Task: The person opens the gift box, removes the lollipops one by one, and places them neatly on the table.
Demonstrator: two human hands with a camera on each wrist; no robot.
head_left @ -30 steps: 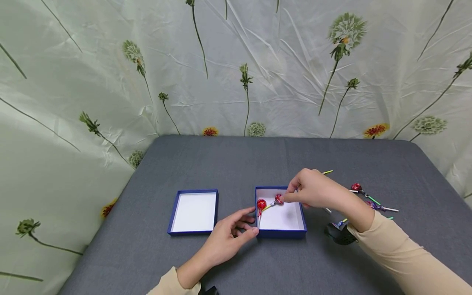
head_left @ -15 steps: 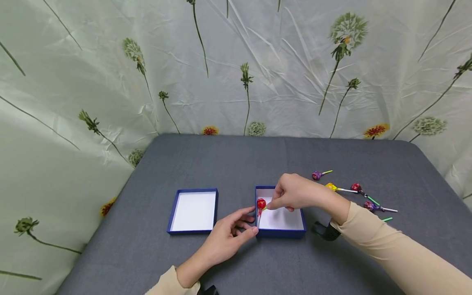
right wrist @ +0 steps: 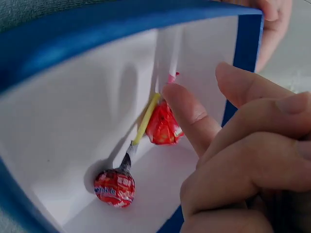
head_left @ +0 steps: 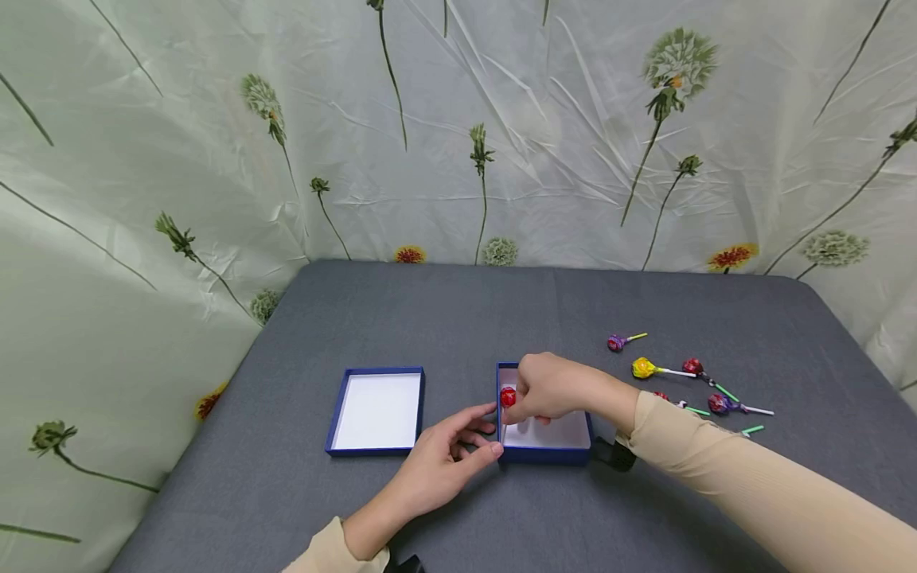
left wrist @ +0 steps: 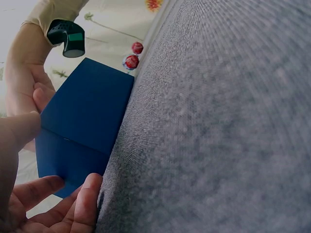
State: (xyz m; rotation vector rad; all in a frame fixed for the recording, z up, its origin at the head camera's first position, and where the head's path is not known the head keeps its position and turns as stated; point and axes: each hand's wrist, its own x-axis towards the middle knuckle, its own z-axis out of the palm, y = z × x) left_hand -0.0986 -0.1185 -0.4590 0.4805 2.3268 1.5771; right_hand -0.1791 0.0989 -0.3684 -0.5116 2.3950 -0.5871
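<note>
My left hand (head_left: 444,460) rests at the left side of a blue box (head_left: 546,456) with a white inside. Its thumb touches the front left corner and its fingers lie against the left wall (left wrist: 73,160). My right hand (head_left: 559,388) reaches down into the box. Inside are a red-wrapped lollipop (right wrist: 164,127) and a darker red lollipop (right wrist: 115,188) on a yellow stick. One fingertip (right wrist: 182,99) of the right hand touches or nearly touches the sticks, while another finger stands apart from it, with nothing pinched between them. In the head view this hand hides the darker lollipop.
A square blue-rimmed box lid (head_left: 376,411) lies inside up to the left. At the right several lollipops are scattered on the grey cloth table (head_left: 444,318), among them a yellow lollipop (head_left: 643,368) and a purple lollipop (head_left: 616,342). A flowered curtain (head_left: 430,199) hangs behind.
The right hand has moved left inside the box, from the darker lollipop's head to the left wall. The left hand and box have stayed put.
</note>
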